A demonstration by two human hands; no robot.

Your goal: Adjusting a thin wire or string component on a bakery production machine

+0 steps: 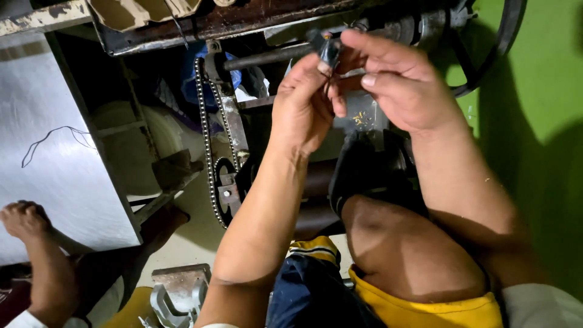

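My left hand and my right hand meet at the top middle of the head view. Between their fingertips they pinch a small dark part with a bit of red at its tip. Both hands are closed around it, so most of the part is hidden. They hover over a greasy dark machine with a shaft and a roller chain. My bare knee is raised below the hands.
A large wheel with a belt stands at the top right against a green wall. A white panel fills the left. Another person's hand rests at the lower left. A grey metal bracket lies at the bottom.
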